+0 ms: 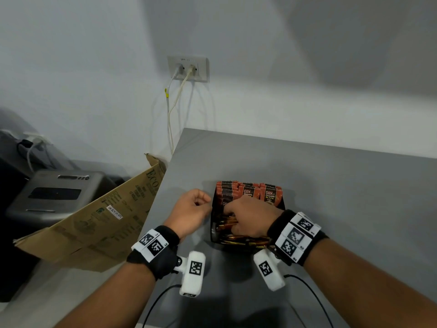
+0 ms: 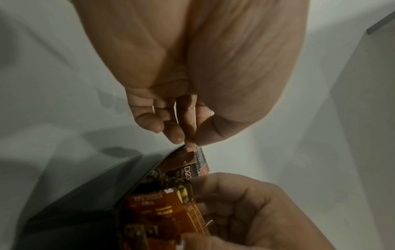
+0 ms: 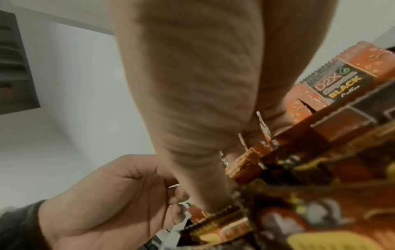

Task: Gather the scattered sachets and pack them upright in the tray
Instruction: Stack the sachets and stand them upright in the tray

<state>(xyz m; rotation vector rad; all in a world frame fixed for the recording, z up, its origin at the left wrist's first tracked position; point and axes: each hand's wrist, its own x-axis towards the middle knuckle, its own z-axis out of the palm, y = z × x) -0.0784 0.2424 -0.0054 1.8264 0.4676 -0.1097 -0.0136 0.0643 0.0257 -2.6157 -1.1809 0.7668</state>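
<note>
Black plastic tray on grey counter; orange foil sachets upright at far end; right hand grip pinches more inside; left hand grip pinches near-left sachet edge; seat them vertical, snug against the standing row.

Likely an office corner: grey desk, printer, wall socket, flattened cardboard box.

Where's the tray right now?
In the head view the black tray sits on the grey table, centre frame, between both hands: left hand at its left wall, right hand inside among the sachets.
</note>
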